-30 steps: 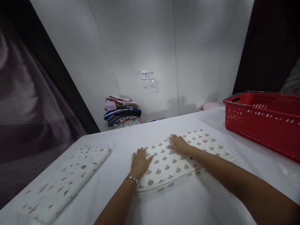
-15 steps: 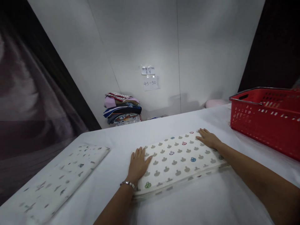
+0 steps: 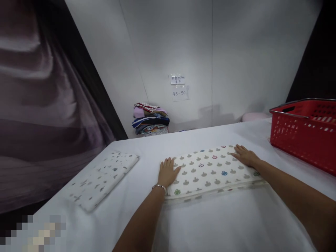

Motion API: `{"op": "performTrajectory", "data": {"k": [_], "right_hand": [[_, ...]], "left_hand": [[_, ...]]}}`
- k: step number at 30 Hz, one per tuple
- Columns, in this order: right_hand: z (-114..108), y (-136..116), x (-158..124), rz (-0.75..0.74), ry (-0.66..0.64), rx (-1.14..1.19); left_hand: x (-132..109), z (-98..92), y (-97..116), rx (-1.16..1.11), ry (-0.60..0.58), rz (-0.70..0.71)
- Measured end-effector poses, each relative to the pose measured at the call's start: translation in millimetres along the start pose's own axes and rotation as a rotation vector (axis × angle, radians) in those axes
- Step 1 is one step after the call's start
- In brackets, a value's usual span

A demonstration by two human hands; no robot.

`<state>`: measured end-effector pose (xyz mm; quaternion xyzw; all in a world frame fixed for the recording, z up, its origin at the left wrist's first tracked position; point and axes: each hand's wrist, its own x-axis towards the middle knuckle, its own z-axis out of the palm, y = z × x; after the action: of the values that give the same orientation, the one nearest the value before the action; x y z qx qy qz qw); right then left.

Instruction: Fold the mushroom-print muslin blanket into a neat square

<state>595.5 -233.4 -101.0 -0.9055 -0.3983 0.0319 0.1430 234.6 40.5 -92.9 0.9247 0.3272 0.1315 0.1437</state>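
Observation:
A folded white cloth (image 3: 204, 171) printed with grey, blue, red and green mushroom-like shapes lies on the white table. My left hand (image 3: 168, 172), with a bracelet at the wrist, rests flat on its left end, thumb spread from the fingers. Over the far right corner of the cloth lies my right hand (image 3: 245, 155), its fingers stretched out. Neither hand grips anything. To the left is a second folded white cloth (image 3: 107, 178) with small dark and grey marks, apart from my hands.
On the right stands a red plastic basket (image 3: 304, 136) with a metal handle. A stack of folded fabrics (image 3: 151, 120) sits beyond the table's far edge (image 3: 189, 131), below paper labels (image 3: 180, 93) on the wall. A purple curtain (image 3: 52, 122) hangs at left.
The camera view has turned left, so everything appears shifted to the right. Both hands stay flat on the mushroom-patterned cloth at nearly the same places.

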Motion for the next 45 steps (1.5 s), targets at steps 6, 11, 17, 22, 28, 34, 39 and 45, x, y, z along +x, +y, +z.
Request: {"op": "performTrajectory", "data": {"k": [6, 11, 17, 22, 28, 34, 39, 45], "right_hand": [[2.4, -37.2, -19.7, -0.165, 0.042, 0.009], [22.0, -49.6, -46.3, -0.159, -0.049, 0.02], [17.7, -59.8, -43.5, -0.151, -0.116, -0.005], [17.1, -124.8, -49.0, -0.309, -0.163, 0.001], [42.5, -196.4, -45.0, -0.454, -0.173, -0.003], [69.0, -197.4, -41.1, -0.478, -0.148, 0.059], [61.6, -206.9, -51.0, -0.519, -0.107, 0.198], [46.8, -275.1, -82.2, -0.599, -0.172, 0.475]], "left_hand": [[-5.0, -20.9, 3.4, -0.055, 0.004, -0.095], [-27.1, -24.7, -12.3, -0.082, 0.036, -0.274], [-40.3, -30.2, -18.0, -0.138, 0.09, -0.349], [-39.5, -39.0, -20.5, -0.149, 0.076, -0.477], [-36.8, -41.6, -20.7, -0.134, -0.009, -0.555], [-39.4, -42.1, -24.2, -0.192, 0.009, -0.544], [-47.1, -42.4, -38.0, -0.327, 0.0, -0.542], [-65.2, -39.2, -41.6, -0.452, 0.006, -0.534]]}}
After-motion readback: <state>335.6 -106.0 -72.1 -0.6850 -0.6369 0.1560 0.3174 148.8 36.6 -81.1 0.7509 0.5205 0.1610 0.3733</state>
